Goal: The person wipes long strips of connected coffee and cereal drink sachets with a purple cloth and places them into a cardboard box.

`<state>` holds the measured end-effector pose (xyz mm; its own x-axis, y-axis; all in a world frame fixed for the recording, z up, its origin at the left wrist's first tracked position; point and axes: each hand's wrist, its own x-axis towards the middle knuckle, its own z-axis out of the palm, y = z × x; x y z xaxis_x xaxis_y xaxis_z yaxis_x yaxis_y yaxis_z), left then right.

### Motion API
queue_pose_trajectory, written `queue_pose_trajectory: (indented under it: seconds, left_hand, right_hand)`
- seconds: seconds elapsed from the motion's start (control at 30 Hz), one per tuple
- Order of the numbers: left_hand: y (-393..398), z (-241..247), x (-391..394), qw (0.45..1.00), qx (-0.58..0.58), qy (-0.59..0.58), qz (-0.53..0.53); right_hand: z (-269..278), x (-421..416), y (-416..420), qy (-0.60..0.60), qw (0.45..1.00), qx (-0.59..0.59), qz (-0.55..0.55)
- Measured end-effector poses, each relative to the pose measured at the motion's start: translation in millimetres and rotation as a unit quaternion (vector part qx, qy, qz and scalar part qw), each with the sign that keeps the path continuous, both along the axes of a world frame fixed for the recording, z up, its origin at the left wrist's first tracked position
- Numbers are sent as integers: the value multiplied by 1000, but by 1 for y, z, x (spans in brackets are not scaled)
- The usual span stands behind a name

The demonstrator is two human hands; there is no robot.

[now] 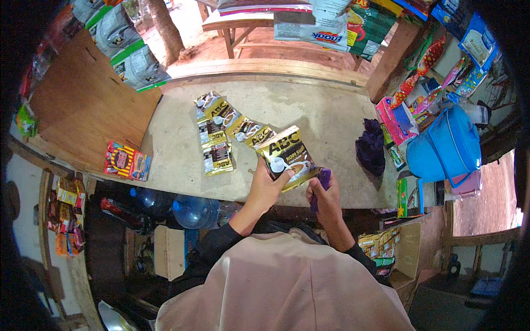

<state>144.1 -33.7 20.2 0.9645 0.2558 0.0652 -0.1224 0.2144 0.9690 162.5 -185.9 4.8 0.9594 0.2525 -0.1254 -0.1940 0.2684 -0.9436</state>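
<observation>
My left hand [265, 186] grips the end sachet of a strip of ABC coffee sachets [288, 154], thumb on its printed front. From there the joined strip [248, 131] runs back over the counter and folds round, so that a second length [215, 142] lies with its end towards me. In my right hand [328, 194] is a small purple tool, apparently a stapler [325, 179]. Its upper end meets the lower right corner of the held sachet. Whether its jaws are closed on the sachet is hidden by my fingers.
Right of my hands, a dark purple plastic bag [371, 147] and a lidded blue bucket [441, 145] stand on the pale counter [327, 107]. A red and yellow snack packet [126, 161] lies at the left. Sachet strips [134, 62] and packets [327, 25] hang overhead.
</observation>
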Motion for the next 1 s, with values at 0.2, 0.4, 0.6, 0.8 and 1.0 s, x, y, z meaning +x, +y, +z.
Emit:
queue_pose_trajectory:
  seconds: [0.2,0.4,0.6,0.8,1.0]
  left_hand:
    - [21,8,-8,993,-46,87,-68]
    - [50,-13,-16,983,-15,104,-148]
    - [53,-1,-20,984,97,103,-106]
    - [57,-7,-20,983,16,66,-173]
    - [60,-6,-27,971,-25,102,-214]
  right_hand:
    - [10,12,14,-74,993,-86,-15]
    - [-1,8,19,-106,986,-129,-3]
    - [7,3,26,-47,994,-97,16]
    - [7,31,24,-59,996,-46,55]
    - [7,54,30,-84,978,-124,144]
